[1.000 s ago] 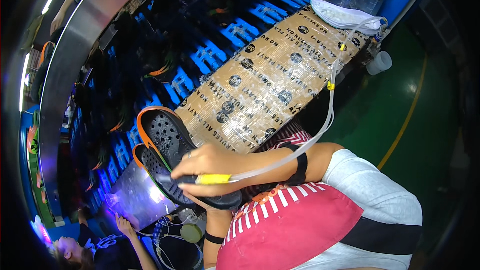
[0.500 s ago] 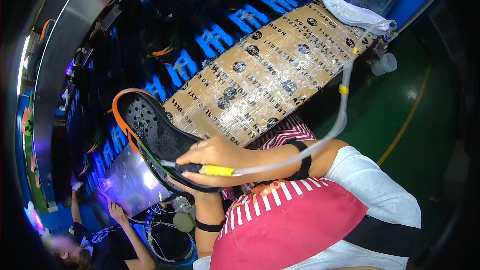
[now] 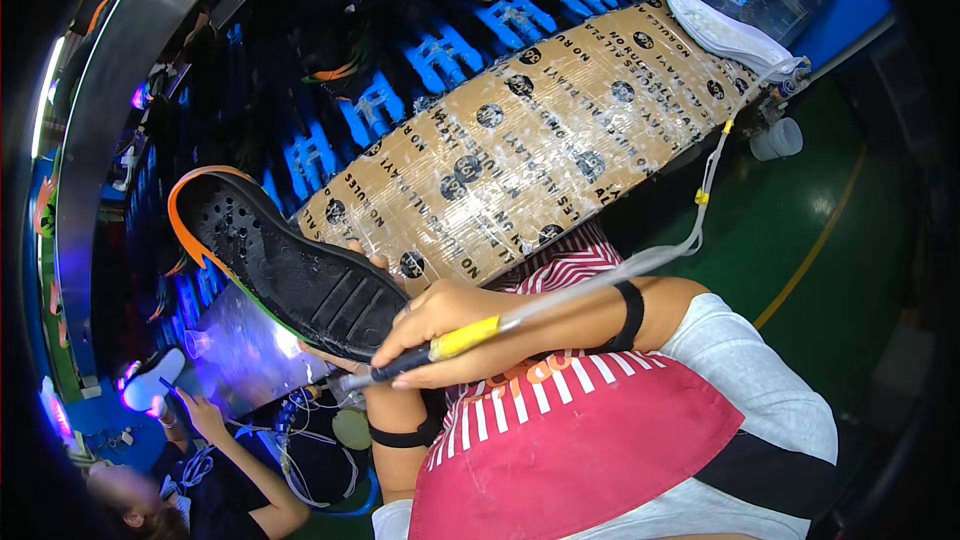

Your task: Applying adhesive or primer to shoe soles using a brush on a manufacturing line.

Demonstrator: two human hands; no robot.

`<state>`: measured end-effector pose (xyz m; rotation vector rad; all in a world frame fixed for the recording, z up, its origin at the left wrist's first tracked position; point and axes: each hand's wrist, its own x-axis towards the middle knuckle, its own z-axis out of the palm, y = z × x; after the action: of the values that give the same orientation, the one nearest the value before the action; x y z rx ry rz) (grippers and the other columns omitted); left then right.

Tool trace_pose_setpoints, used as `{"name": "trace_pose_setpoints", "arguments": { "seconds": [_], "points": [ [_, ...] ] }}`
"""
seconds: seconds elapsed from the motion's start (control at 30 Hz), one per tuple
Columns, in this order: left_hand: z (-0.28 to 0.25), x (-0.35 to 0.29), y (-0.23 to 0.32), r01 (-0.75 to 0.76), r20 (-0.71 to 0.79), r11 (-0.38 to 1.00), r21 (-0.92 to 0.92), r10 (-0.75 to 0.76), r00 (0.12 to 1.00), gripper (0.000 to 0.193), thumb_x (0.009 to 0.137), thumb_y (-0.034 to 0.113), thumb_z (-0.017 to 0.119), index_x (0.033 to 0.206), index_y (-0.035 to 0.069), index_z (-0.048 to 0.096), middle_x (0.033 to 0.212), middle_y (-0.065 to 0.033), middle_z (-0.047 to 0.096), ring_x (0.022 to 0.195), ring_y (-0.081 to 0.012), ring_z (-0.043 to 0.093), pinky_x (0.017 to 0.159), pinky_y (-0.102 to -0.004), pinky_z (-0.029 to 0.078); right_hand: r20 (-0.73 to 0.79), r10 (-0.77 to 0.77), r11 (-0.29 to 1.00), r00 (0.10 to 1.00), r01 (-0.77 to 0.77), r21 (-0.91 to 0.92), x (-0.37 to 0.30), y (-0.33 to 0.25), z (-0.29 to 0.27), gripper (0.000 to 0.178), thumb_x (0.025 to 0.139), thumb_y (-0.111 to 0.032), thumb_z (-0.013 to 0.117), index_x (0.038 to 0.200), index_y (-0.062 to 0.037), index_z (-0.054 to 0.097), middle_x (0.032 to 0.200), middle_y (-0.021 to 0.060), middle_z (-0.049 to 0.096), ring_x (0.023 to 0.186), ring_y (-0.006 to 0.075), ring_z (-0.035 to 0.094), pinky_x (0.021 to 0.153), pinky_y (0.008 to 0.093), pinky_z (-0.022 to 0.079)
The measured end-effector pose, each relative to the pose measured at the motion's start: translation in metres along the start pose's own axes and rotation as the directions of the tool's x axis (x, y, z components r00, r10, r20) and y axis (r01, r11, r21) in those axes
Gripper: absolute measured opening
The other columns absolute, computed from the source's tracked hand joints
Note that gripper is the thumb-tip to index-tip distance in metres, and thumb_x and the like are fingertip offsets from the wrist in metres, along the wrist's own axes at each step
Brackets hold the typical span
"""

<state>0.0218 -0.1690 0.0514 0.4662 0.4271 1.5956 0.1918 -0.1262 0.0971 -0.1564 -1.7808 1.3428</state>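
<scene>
A black shoe sole point(image 3: 290, 260) with an orange and green rim lies tilted, its hollow inner side facing up. From underneath, my left hand point(image 3: 325, 356) grips it, mostly hidden by the sole; a few fingertips show along its far edge. My right hand point(image 3: 450, 318) is closed around a dark-handled brush point(image 3: 388, 370) wrapped in yellow tape. The brush tip points left, just off the near heel edge and over my left wrist. A clear tube point(image 3: 640, 262) runs from the brush handle along my right forearm.
A cardboard-covered board point(image 3: 480, 170) spans the middle, with a white sole point(image 3: 715, 30) at its far end. Blue racks point(image 3: 440, 55) line the conveyor behind. A plastic cup point(image 3: 776, 140) hangs at right. At lower left, a co-worker's hand point(image 3: 205, 418) is beside a white shoe part.
The sole has shifted left and turned to show more of its inside. My right hand has drawn the brush from the sole's inside to beyond the near heel edge.
</scene>
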Motion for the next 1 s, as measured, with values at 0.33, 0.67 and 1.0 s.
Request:
{"name": "trace_pose_setpoints", "arguments": {
  "seconds": [0.33,0.67,1.0],
  "points": [
    [0.013,0.005,0.013,-0.052,0.076,0.99,-0.134,0.063,0.995,0.094,0.067,0.051,0.07,0.137,0.009,0.024,0.134,-0.0233,0.033,0.117,-0.0414,0.039,0.097,-0.051,0.035,0.127,-0.055,0.994,0.99,0.043,0.096,-0.005,-0.002,-0.003,0.03,0.075,-0.013,0.069,0.103,-0.004,0.062,0.07,0.0089,0.057,0.061,0.0228,0.056,0.053,0.0309,0.043],
    [-0.007,-0.003,0.039,-0.097,-0.011,0.995,0.018,0.097,0.995,0.104,0.061,0.064,0.066,0.137,0.005,0.025,0.131,-0.0258,0.036,0.117,-0.0442,0.038,0.099,-0.0549,0.031,0.208,0.055,0.997,0.977,-0.067,0.048,-0.007,-0.008,-0.016,0.027,0.075,-0.01,0.068,0.101,-0.004,0.063,0.072,0.0107,0.059,0.062,0.0221,0.059,0.056,0.0287,0.045],
    [0.009,-0.004,0.049,-0.163,-0.074,0.941,0.296,0.193,0.978,0.101,0.063,0.065,0.062,0.136,0.006,0.026,0.127,-0.0247,0.041,0.11,-0.0393,0.048,0.091,-0.0513,0.043,0.26,0.08,0.994,0.962,-0.095,0.048,-0.016,-0.003,-0.015,0.026,0.074,-0.02,0.069,0.098,-0.009,0.065,0.073,0.0109,0.06,0.065,0.0255,0.059,0.057,0.0321,0.046]
  ]
}}
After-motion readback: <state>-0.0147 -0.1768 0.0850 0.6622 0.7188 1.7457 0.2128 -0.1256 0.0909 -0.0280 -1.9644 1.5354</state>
